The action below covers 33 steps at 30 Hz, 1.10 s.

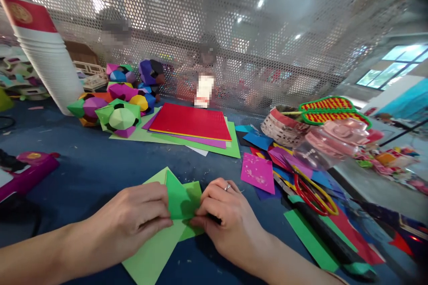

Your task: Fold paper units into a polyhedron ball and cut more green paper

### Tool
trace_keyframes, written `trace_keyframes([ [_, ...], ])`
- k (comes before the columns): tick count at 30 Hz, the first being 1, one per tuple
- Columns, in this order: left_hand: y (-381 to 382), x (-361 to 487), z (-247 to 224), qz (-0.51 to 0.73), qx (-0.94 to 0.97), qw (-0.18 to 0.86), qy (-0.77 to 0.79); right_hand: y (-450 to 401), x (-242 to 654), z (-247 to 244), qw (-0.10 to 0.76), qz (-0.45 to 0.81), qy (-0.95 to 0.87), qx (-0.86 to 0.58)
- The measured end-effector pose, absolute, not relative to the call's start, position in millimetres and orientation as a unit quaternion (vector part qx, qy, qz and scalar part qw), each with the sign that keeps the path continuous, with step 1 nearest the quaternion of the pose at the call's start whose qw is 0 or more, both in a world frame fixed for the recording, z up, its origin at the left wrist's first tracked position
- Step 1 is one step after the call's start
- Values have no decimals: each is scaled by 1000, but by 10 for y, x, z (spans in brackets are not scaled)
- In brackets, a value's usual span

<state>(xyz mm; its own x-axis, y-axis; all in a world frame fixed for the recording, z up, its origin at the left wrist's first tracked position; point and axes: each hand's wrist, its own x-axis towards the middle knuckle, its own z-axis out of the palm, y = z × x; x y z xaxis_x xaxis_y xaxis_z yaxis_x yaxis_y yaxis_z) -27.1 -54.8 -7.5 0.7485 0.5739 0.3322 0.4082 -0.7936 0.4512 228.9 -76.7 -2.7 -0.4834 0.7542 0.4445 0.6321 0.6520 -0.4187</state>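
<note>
Light and darker green folded paper [160,249] lies at the front of the blue table, between my two hands. My left hand [142,211] has its fingers closed on the paper's left side, beside an upright darker green flap [177,196]. On the right side my right hand [220,216], with a ring on one finger, pinches the edge of the paper between thumb and fingers. Part of the paper is hidden under my left hand.
Stacked coloured sheets [190,121] lie behind my hands, with folded paper balls [122,118] and tall white cups [50,58] to their left. Scissors [314,191], a pink square [257,173], a black-handled tool [327,236] and a bottle [331,142] are at the right.
</note>
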Motion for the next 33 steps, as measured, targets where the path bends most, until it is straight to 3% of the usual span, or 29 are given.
trace_keyframes([
  [8,-518,-194,-130,265,858,254,359,-705,2267,-27,255,152,-820,-490],
  [14,-504,-117,-105,254,860,226,381,-717,2204,-17,235,122,-819,-510],
  [22,-371,-57,51,135,868,237,415,-682,2179,13,206,117,-820,-521],
  [33,-151,-126,126,72,875,252,408,-703,2020,-16,218,129,-786,-564],
])
